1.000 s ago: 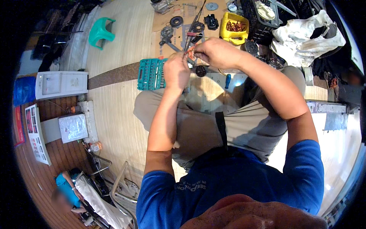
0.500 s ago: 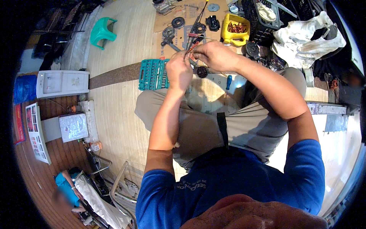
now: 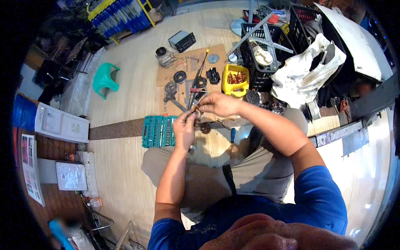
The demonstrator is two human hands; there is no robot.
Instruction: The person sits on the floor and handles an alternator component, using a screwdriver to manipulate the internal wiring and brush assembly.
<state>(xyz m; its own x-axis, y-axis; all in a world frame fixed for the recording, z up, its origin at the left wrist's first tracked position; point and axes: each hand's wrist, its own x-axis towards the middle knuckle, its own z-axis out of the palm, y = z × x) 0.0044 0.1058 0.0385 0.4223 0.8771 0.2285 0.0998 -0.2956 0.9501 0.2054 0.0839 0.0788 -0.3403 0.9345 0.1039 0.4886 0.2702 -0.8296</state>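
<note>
Both of my hands meet over the near edge of a cardboard sheet (image 3: 162,79). My left hand (image 3: 184,129) is closed, its thumb and fingers pinching a small copper-coloured piece (image 3: 194,108) whose kind is too small to make out. From the right, my right hand (image 3: 221,104) pinches at the same piece with its fingertips. Just beyond them lie a red-handled screwdriver (image 3: 195,90) and thin dark rods or cables (image 3: 201,66). A round dark part (image 3: 205,128) sits below my fingers, and a blue-handled screwdriver (image 3: 233,134) lies nearer my lap.
A green socket set case (image 3: 146,132) lies open left of my hands. Beyond the right hand stands a cut yellow jug (image 3: 236,89) with copper-coloured parts, near black crates (image 3: 260,77) and a white cloth (image 3: 308,75). A green stool (image 3: 106,79) stands far left.
The view has tilted forward, so the floor scene sits lower and a blue rack shows at the far side. Both hands remain together, with small finger movements around the copper-coloured piece.
</note>
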